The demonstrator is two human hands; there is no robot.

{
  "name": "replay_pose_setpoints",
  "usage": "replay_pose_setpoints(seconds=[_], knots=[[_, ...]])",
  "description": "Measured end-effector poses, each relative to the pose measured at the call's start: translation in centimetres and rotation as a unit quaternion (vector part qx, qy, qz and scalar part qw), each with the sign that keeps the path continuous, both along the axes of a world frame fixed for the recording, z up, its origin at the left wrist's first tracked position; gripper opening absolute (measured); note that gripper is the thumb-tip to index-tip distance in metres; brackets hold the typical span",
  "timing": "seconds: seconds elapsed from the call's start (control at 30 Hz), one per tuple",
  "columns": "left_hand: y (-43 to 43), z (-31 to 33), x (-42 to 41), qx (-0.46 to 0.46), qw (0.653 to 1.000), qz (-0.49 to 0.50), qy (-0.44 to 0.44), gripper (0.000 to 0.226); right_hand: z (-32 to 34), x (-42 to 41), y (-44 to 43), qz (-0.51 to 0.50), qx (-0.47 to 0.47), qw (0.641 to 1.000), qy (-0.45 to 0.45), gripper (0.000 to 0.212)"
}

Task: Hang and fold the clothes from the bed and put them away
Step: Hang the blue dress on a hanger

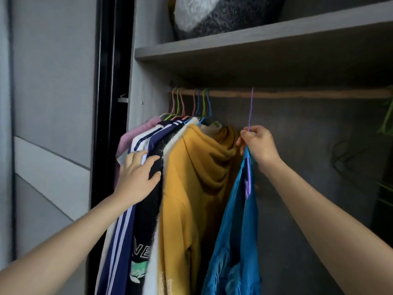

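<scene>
Two hands are at work inside an open wardrobe. Right hand [259, 145]: fingers curled, with thumb and fingertips pinching the thin neck of a purple hanger [251, 107]. The hanger's stem runs straight up from the fingers to the wooden rail [297, 93]; whether the hook is seated over the rail cannot be told. A blue garment [234, 241] hangs on that hanger directly below the pinching fingers, its top edge touching the underside of the hand, and part of the purple frame shows against the cloth lower down. The garment hangs apart from the bunched clothes, just right of a mustard hoodie [197, 177]. Left hand [136, 177]: fingers spread and fairly straight, laid flat against the side of the hung clothes, across a navy striped garment [119, 241] and a black printed garment [146, 231], thumb toward the hoodie. A pink garment [127, 139] hangs at the far left of the bunch. These clothes hang from coloured hangers [191, 103] crowded at the rail's left end. Green hangers [388, 120] show at the right edge. Above the rail, a shelf [255, 41] carries a grey fluffy cushion [223, 15].
</scene>
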State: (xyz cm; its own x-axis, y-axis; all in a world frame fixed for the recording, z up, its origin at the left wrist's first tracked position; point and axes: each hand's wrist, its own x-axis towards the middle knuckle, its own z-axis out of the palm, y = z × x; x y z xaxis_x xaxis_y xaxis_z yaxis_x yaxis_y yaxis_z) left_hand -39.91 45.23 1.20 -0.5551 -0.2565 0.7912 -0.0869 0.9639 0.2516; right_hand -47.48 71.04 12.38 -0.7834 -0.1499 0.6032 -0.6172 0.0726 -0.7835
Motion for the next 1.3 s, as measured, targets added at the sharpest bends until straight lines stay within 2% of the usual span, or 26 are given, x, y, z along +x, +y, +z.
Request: replay_pose_setpoints(seconds=[0.1,0.23,0.4,0.53,0.7,0.87,1.03,1.17,1.3], knots=[[-3.2,2.9,-1.3,-0.068,0.995,0.031,0.067,0.042,1.3,-2.3,-2.3,-0.046,0.027,0.998,0.042,0.022],[-7.1,5.9,-2.7,-0.098,0.982,0.094,0.129,0.042,2.7,-4.4,-5.7,-0.105,0.086,0.988,0.067,0.024],[-12.0,5.6,-4.9,-0.075,0.981,0.127,0.126,0.060,4.4,-7.3,-9.4,-0.166,0.109,0.977,0.074,0.020],[-14.7,4.0,-7.2,-0.127,0.970,0.142,0.152,0.050,5.9,-9.4,-11.9,-0.205,0.131,0.965,0.094,0.023],[-15.6,3.4,-9.0,-0.159,0.949,0.177,0.209,0.048,7.1,-12.1,-13.0,-0.230,0.119,0.964,0.062,0.023],[-15.9,3.2,-9.9,-0.178,0.935,0.184,0.244,0.048,4.8,-13.3,-15.1,-0.285,0.186,0.938,0.058,0.032],[-15.8,3.0,-9.9,-0.192,0.931,0.194,0.242,0.048,3.3,-13.2,-15.2,-0.318,0.208,0.923,0.054,0.025],[-15.5,3.0,-9.0,-0.189,0.938,0.166,0.238,0.052,3.2,-12.4,-14.4,-0.331,0.244,0.910,0.062,0.034],[-14.0,3.6,-7.3,-0.097,0.959,0.061,0.261,0.049,2.7,-10.9,-13.0,-0.374,0.234,0.893,0.095,0.047]])
